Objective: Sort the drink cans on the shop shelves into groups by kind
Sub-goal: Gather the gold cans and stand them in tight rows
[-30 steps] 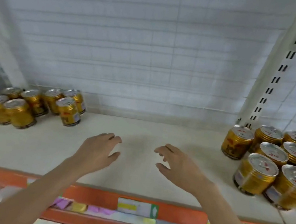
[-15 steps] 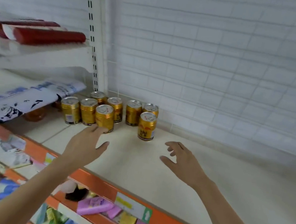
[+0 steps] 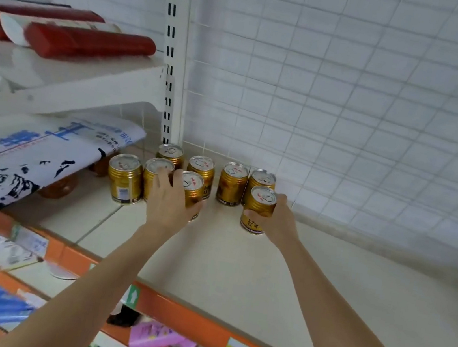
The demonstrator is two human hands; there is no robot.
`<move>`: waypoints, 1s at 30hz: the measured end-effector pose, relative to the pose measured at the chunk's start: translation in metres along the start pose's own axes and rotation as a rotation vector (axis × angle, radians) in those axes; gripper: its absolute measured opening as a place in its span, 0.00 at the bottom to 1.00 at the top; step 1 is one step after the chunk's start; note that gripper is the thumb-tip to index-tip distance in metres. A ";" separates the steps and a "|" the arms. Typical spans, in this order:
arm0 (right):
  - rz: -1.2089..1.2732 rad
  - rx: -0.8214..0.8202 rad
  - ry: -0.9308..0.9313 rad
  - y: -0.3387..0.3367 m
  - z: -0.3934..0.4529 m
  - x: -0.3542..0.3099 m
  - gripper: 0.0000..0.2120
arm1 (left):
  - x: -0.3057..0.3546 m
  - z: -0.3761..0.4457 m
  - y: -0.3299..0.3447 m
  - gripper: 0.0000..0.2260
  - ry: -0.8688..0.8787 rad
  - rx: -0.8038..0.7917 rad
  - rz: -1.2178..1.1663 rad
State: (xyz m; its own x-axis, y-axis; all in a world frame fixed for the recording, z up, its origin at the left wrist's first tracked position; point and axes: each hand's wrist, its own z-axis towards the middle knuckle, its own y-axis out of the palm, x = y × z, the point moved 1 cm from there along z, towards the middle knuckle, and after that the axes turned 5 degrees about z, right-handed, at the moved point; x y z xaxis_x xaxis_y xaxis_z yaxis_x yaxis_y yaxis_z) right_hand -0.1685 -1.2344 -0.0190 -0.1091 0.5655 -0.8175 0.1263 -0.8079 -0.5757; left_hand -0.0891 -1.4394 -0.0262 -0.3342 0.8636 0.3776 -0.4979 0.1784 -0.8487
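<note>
At the back left corner of the cream shelf (image 3: pixel 236 278), against the white wire-grid back panel (image 3: pixel 351 102), we see a cluster of eight gold drink cans, all upright with silver tops. Our right hand (image 3: pixel 280 222) wraps the front right can (image 3: pixel 258 207) from its right side, thumb across the front of the label and the other fingers hidden behind it; this can stands a little forward of the rest. Our left hand (image 3: pixel 168 203) lies over the front middle can (image 3: pixel 191 188), thumb curled round its right side near the base, the other fingers spread upward so that their tips reach the rim of the neighbouring can (image 3: pixel 156 171) to the left. We cannot tell how firmly that hand holds. The far left can (image 3: pixel 124 178) stands free with a barcode label facing us. Behind these, four cans form the back row: one (image 3: pixel 170 152) at the foot of the slotted white upright (image 3: pixel 171 46), then a second (image 3: pixel 201 166), a third (image 3: pixel 232 182) and a fourth (image 3: pixel 262 178) just behind the can in our right hand.

Left of the cluster, a white bag printed in blue and black (image 3: pixel 31 155) overhangs the shelf. Above it a white shelf carries red and white packages (image 3: pixel 87 42). An orange price strip (image 3: pixel 185 318) runs along the shelf's front edge.
</note>
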 end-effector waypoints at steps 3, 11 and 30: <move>0.036 0.065 -0.006 0.003 -0.011 0.005 0.31 | -0.001 0.002 -0.001 0.35 -0.003 0.002 -0.012; 0.124 0.046 -0.006 -0.023 -0.094 0.023 0.30 | 0.015 -0.034 -0.012 0.34 -0.011 -0.139 -0.407; 0.130 0.601 0.214 -0.237 -0.267 0.149 0.27 | 0.276 -0.196 0.012 0.31 0.341 -0.616 -0.898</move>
State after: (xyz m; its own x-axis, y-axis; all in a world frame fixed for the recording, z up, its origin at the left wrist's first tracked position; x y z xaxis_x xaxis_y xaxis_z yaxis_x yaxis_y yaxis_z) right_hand 0.0489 -0.9140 -0.0085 0.0761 0.4270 -0.9010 -0.4555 -0.7890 -0.4124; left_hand -0.0302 -1.1066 -0.0051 0.2260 0.3736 0.8996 0.0619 0.9161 -0.3960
